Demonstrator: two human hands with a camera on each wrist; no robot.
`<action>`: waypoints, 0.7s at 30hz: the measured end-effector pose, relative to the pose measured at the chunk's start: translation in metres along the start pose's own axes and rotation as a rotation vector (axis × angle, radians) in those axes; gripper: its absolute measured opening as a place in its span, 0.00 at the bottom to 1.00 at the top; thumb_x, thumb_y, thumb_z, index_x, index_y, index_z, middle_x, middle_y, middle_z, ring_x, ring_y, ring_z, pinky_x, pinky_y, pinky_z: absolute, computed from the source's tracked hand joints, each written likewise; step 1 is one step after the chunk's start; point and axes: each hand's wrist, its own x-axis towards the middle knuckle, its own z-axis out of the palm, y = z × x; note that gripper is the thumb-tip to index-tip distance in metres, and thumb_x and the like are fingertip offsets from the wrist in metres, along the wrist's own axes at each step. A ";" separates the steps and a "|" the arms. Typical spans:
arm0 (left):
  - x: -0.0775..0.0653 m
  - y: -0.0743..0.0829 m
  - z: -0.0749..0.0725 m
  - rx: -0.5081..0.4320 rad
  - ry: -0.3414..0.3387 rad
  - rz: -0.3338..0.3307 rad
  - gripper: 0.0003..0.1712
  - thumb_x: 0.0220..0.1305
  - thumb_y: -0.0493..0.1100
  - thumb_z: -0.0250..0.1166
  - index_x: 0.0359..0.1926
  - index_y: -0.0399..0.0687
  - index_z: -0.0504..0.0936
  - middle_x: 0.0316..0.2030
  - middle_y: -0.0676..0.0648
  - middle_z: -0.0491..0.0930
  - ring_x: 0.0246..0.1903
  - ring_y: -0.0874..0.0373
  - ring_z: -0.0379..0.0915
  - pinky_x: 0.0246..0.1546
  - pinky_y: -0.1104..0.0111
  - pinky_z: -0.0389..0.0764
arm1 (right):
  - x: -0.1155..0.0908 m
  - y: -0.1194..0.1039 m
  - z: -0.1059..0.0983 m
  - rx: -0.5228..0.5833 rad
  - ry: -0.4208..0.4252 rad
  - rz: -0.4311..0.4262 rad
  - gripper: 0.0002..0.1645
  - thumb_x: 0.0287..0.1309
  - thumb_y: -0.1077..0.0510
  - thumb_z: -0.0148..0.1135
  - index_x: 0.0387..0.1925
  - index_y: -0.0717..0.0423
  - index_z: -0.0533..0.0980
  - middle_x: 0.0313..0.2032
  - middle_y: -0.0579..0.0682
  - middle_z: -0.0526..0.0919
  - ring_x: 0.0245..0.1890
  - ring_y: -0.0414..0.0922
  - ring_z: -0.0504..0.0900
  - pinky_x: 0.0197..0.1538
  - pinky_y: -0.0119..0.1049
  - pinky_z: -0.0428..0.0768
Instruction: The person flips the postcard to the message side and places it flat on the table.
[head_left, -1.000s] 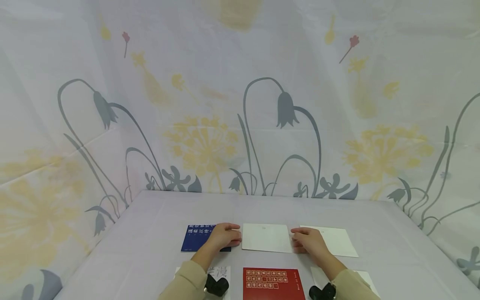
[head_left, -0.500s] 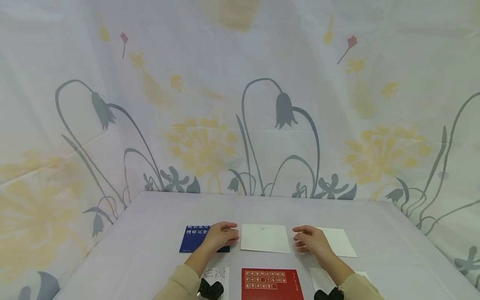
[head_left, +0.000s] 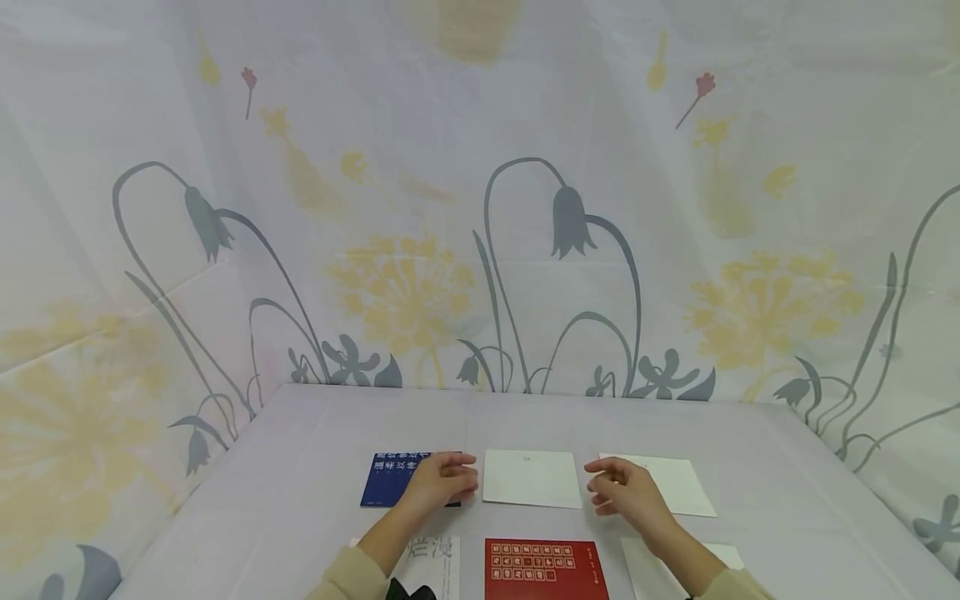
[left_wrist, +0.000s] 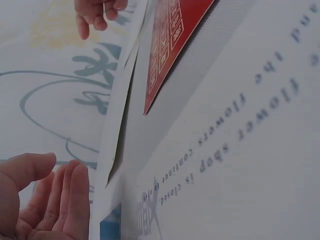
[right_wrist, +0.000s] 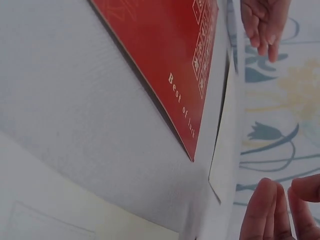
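Note:
My left hand (head_left: 438, 485) hovers over the right part of a blue card (head_left: 384, 485) with white characters, its fingers loosely bent and holding nothing. Between the two hands lies a blank white card (head_left: 531, 479) with a tiny mark near its top edge. To the right, my right hand (head_left: 628, 493) covers the left part of another white card (head_left: 684, 487); its fingers are relaxed, with nothing in them. In the left wrist view the left hand (left_wrist: 47, 200) shows thumb and fingers apart. The right wrist view has the right hand (right_wrist: 282, 210) above the surface, beyond the red card (right_wrist: 165, 65).
Nearer me lies a second row: a white card (head_left: 442, 571) with grey characters, partly under the left forearm, the red card with framed characters, and a pale card (head_left: 645, 571) by the right forearm. A flower-printed curtain (head_left: 420, 208) rises behind the white table (head_left: 300, 450).
Both hands have drawn slightly away from the side edges of the middle white card, and the forearms have shifted outward and lower. The cards have stayed in place.

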 end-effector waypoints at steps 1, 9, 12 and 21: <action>-0.001 0.000 0.000 0.007 0.000 0.003 0.20 0.58 0.33 0.64 0.51 0.29 0.74 0.36 0.43 0.79 0.34 0.55 0.79 0.37 0.66 0.81 | -0.002 0.000 0.000 -0.002 -0.004 -0.002 0.14 0.55 0.67 0.56 0.44 0.69 0.75 0.28 0.53 0.78 0.26 0.46 0.78 0.31 0.38 0.82; -0.017 0.005 0.004 0.040 -0.018 0.019 0.20 0.55 0.30 0.64 0.50 0.29 0.74 0.34 0.45 0.80 0.33 0.54 0.79 0.35 0.66 0.82 | -0.015 -0.003 0.001 -0.019 -0.048 -0.033 0.15 0.54 0.67 0.57 0.45 0.68 0.74 0.28 0.52 0.77 0.27 0.46 0.77 0.30 0.38 0.82; -0.020 0.005 0.005 0.062 -0.021 0.028 0.20 0.54 0.31 0.65 0.49 0.31 0.75 0.34 0.46 0.80 0.33 0.55 0.79 0.35 0.66 0.82 | -0.020 -0.004 0.001 -0.024 -0.079 -0.043 0.16 0.54 0.67 0.57 0.46 0.68 0.73 0.28 0.52 0.77 0.27 0.46 0.77 0.30 0.37 0.82; -0.037 0.007 0.005 0.120 -0.087 0.093 0.20 0.53 0.33 0.67 0.49 0.34 0.75 0.35 0.46 0.80 0.33 0.55 0.77 0.35 0.68 0.81 | -0.035 -0.002 -0.001 -0.077 -0.181 -0.127 0.19 0.54 0.66 0.61 0.47 0.70 0.71 0.28 0.51 0.75 0.28 0.46 0.75 0.29 0.35 0.81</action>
